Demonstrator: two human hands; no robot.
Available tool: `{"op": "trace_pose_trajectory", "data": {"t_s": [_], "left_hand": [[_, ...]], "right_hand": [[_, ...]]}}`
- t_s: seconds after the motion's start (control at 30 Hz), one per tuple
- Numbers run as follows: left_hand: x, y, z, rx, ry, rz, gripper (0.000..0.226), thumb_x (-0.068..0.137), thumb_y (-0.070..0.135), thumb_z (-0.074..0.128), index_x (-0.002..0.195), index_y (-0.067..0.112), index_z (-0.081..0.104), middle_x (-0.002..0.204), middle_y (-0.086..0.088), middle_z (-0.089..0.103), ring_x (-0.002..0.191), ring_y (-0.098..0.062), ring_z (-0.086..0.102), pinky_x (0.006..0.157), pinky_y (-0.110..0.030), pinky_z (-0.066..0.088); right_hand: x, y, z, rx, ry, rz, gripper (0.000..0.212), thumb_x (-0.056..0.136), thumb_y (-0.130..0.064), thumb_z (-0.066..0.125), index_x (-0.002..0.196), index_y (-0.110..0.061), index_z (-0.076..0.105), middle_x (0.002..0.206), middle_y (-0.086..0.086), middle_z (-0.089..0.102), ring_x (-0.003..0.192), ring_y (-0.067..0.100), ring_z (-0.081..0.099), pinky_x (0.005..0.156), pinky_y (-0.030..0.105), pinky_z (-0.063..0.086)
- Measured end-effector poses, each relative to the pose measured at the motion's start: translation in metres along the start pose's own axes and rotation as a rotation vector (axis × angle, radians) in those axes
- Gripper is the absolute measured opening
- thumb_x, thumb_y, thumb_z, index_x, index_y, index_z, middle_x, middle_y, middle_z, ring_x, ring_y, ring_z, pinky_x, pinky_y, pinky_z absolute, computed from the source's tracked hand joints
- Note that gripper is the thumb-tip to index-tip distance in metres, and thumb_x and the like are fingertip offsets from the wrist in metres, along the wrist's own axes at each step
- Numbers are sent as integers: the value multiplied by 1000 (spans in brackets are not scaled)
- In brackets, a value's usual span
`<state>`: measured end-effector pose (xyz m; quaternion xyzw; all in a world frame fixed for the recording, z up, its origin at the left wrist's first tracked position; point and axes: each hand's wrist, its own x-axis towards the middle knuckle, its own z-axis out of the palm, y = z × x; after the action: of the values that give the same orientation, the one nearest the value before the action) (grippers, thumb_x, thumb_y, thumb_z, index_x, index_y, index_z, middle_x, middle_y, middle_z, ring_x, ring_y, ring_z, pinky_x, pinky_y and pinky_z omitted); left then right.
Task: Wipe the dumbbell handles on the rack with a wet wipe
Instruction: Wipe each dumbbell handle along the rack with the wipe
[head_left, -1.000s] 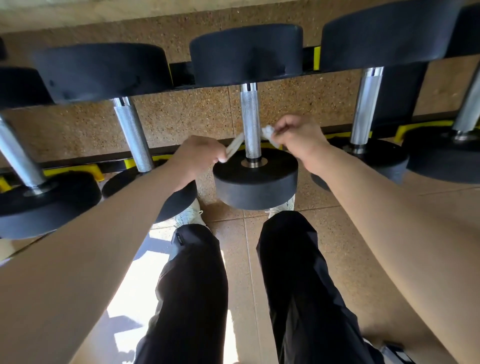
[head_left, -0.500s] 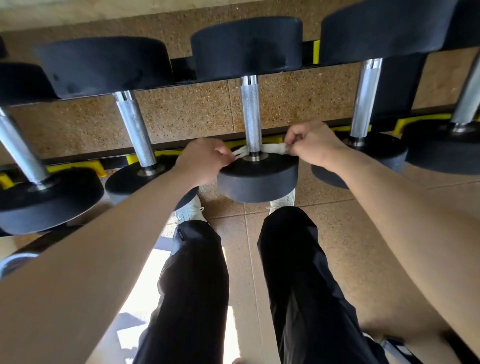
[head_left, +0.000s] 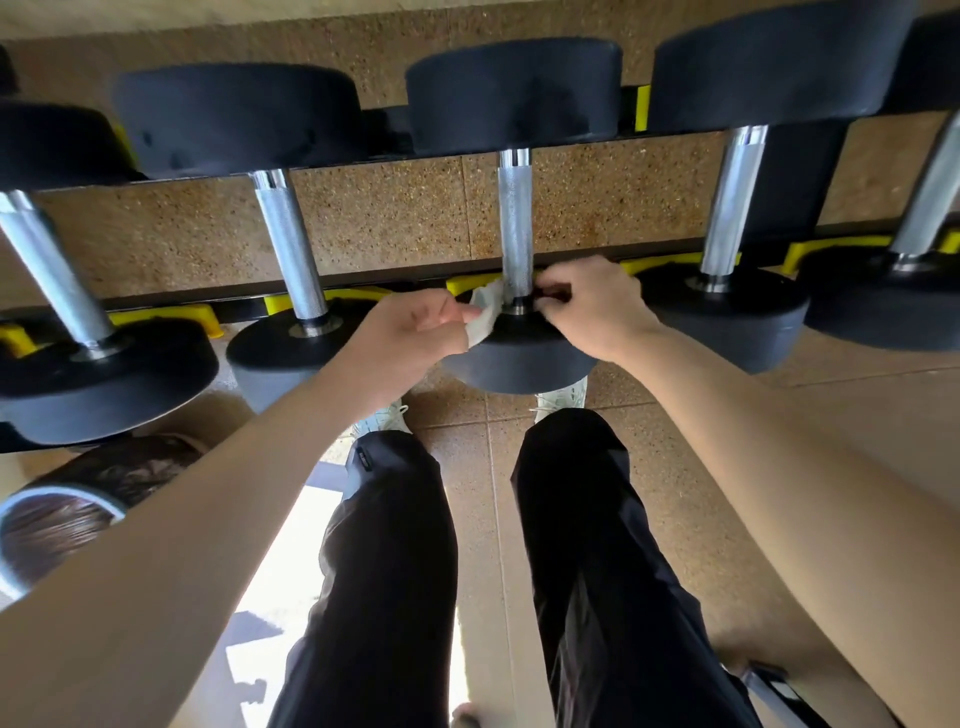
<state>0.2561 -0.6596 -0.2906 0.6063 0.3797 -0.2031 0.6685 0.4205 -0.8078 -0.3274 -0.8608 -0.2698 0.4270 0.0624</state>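
Several black dumbbells with knurled steel handles lie across a black rack with yellow cradles (head_left: 291, 304). The middle dumbbell's handle (head_left: 514, 218) runs away from me. A white wet wipe (head_left: 485, 314) is looped round the near end of that handle, just above the near weight head (head_left: 519, 358). My left hand (head_left: 410, 332) pinches the wipe's left end. My right hand (head_left: 592, 306) is curled at the handle's right side, and its end of the wipe is hidden by the fingers.
Neighbouring handles stand left (head_left: 288, 244) and right (head_left: 732, 202) of the middle one. Another dumbbell end (head_left: 57, 514) lies low at the left. My legs in black trousers (head_left: 395, 571) stand on brown tiled floor (head_left: 483, 426) below the rack.
Both hands slid the wipe down the handle toward the near weight head. The left hand then pulled its end of the wipe out toward me and the left.
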Motion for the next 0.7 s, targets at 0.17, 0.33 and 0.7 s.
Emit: {"op": "trace_pose_trajectory", "data": {"t_s": [0.17, 0.33, 0.7], "left_hand": [[-30, 5, -9, -458, 0, 56, 19, 66, 17, 60, 54, 22, 46, 81, -3, 67, 89, -22, 61, 77, -32, 39], [-48, -2, -30, -723, 151, 21, 23, 88, 10, 58, 66, 14, 57, 74, -6, 69, 78, -23, 70, 70, -25, 55], [-77, -38, -77, -348, 425, 239, 66, 81, -10, 72, 130, 30, 51, 126, -6, 64, 110, -19, 67, 88, -29, 58]], "right_hand": [[-55, -37, -1, 356, -35, -238, 64, 86, -8, 71, 143, -28, 50, 131, -11, 60, 113, 2, 54, 94, 6, 40], [-58, -77, 7, 524, -53, -251, 22, 92, -3, 65, 112, -13, 69, 105, 1, 74, 97, 11, 70, 86, 28, 58], [-55, -171, 32, 1454, -194, 228, 15, 89, 12, 60, 90, -2, 60, 89, 18, 68, 85, 24, 70, 76, 30, 60]]}}
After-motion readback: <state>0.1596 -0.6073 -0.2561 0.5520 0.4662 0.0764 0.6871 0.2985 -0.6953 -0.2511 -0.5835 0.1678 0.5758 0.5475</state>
